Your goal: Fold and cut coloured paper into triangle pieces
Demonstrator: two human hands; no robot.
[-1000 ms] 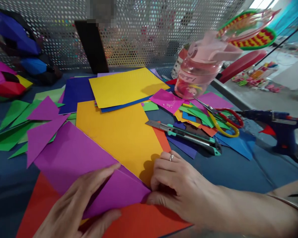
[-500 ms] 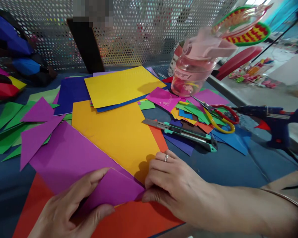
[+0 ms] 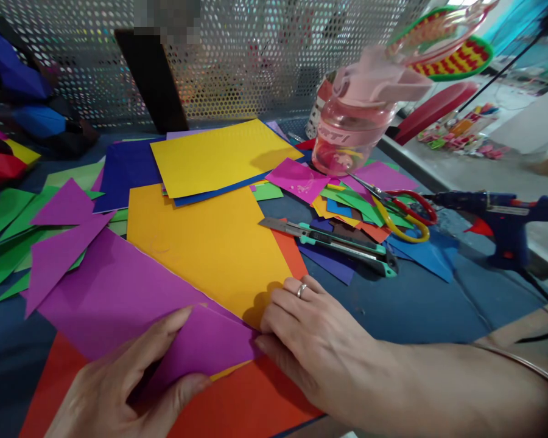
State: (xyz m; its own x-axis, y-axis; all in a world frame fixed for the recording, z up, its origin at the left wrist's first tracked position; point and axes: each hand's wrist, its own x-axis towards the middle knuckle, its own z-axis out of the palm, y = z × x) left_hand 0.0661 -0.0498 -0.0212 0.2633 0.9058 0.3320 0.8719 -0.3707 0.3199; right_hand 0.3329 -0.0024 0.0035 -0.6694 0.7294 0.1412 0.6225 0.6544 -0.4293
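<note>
A purple sheet (image 3: 128,286) lies over orange-yellow (image 3: 192,243) and red (image 3: 237,401) sheets, with a flap of it folded over at the front. My left hand (image 3: 132,377) has thumb and fingers spread around the flap's left part, the index fingertip on the purple paper and the thumb at its front edge. My right hand (image 3: 301,334), with a ring on one finger, pinches the flap's pointed right end between thumb and curled fingers. A cutter (image 3: 338,243) with its blade out rests just beyond my right hand.
Yellow (image 3: 219,158) and dark blue sheets lie at the back. Green and purple pieces (image 3: 68,207) are at left. Right of centre are paper scraps, scissors (image 3: 406,213), a pink bottle (image 3: 351,121) and a glue gun (image 3: 502,225) with a cable. A perforated metal screen stands behind.
The flap lies flatter over the purple sheet, and a strip of orange-yellow shows at its front edge. My right hand keeps its pinch. The whole view has shifted slightly.
</note>
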